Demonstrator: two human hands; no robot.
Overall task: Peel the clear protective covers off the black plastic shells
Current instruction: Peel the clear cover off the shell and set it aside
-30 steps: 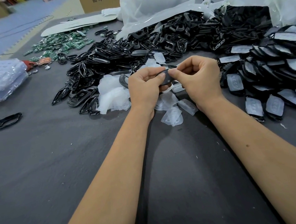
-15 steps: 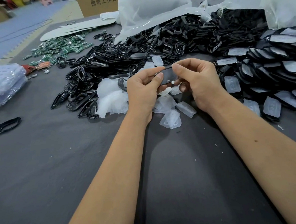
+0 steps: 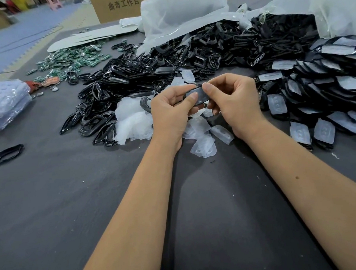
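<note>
Held above the dark table (image 3: 52, 205), between both hands: one black shell (image 3: 198, 96), clear cover (image 3: 199, 94) still on its face. Left hand (image 3: 169, 112) gripping its near end, thumb pressed on top; right hand (image 3: 236, 102) pinching the far edge. Peeled covers (image 3: 202, 145) heaped just below; covered shells (image 3: 320, 97) piled right.

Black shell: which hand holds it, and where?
Both. The left hand grips the black shell at its left end; the right hand pinches its upper right edge.
</note>
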